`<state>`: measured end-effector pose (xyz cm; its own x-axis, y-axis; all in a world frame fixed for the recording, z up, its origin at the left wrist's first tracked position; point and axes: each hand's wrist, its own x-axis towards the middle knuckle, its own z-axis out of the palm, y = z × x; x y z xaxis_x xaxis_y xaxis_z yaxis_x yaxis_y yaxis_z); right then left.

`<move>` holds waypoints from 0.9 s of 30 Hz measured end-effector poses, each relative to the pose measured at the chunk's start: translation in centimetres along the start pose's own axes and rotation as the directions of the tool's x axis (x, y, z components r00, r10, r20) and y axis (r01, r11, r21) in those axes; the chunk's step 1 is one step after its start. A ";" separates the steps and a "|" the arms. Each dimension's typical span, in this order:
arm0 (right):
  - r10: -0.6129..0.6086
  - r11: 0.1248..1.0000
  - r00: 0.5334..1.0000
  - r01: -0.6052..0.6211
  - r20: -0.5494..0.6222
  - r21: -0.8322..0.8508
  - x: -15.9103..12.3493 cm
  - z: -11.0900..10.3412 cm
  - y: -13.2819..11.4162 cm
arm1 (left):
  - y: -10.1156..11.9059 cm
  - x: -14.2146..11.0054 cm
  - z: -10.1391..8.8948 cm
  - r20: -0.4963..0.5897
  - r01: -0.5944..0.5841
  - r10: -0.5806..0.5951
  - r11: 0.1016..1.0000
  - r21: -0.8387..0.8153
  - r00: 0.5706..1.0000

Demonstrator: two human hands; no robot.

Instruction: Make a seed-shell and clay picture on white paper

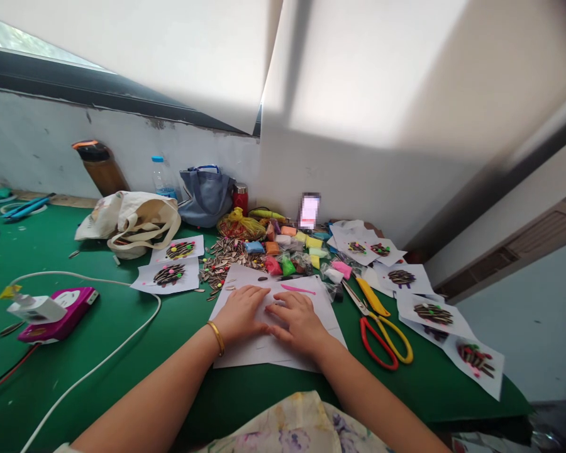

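My left hand (244, 311), with a gold bangle at the wrist, lies on the white paper (325, 327). Its fingers are stretched out and apart from the thumb. Facing it, my right hand (298, 319) rests on the same sheet, fingers spread and slightly bent. I see nothing held in either hand; the palms are hidden. Just beyond the right fingers lies a thin pink strip (298, 289). A dark seed (263, 279) sits near the sheet's far edge. Past the left hand is a heap of striped sunflower seeds (226, 255).
Soft clay packets (272, 265) in several colours lie beyond the paper. Scissors (377, 324) and a yellow utility knife (372, 296) are at the right, near seed-decorated cards (434, 313). A purple power strip (59, 314) with a white cable stands left. Bags (206, 195) line the wall.
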<state>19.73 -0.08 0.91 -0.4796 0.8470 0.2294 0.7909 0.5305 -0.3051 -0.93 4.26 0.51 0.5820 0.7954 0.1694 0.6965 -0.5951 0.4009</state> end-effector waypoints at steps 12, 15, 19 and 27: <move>-0.010 1.000 1.000 0.010 -0.009 -0.007 0.0 0.1 -0.1 | 0.0 0.0 0.0 0.013 0.006 -0.006 1.000 0.011 1.000; -0.009 1.000 1.000 0.009 -0.009 0.004 0.0 0.3 0.0 | 0.0 0.0 0.0 0.013 0.008 -0.008 1.000 0.014 1.000; 0.051 0.998 0.998 -0.050 -0.038 0.022 0.0 0.3 0.4 | -0.2 0.0 0.1 0.014 0.014 -0.015 1.000 0.017 1.000; 0.199 0.980 0.979 -0.200 -0.037 -0.002 -0.3 0.1 1.7 | -0.1 0.2 -0.3 0.043 0.040 -0.040 0.999 -0.004 0.998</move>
<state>21.19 0.52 0.23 -0.2980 0.9339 0.1976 0.8716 0.3506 -0.3427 -1.00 4.55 0.82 0.5715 0.8126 0.1143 0.7177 -0.5625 0.4106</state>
